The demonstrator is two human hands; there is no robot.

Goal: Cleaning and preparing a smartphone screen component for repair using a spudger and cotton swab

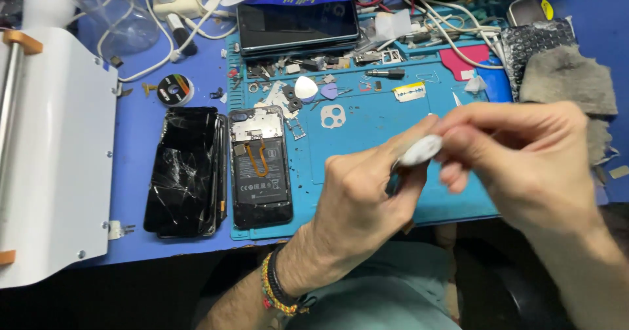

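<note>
My left hand (363, 199) and my right hand (524, 156) meet above the front right of the blue work mat (367, 123). Both pinch a small white wad (421, 150), soft-looking, held between their fingertips. A thin metal tip pokes out under my left fingers; what it belongs to is hidden. To the left on the mat lies an opened phone (260, 167) with its back off, battery and orange flex showing. Beside it, off the mat, lies a cracked black screen panel (185, 171).
A white machine (56, 153) fills the left edge. A dark tablet (298, 25), cables, small screws, picks and a camera frame (333, 116) are scattered at the mat's far side. A grey cloth (567, 77) lies at the right. A tape roll (174, 89) sits left of the mat.
</note>
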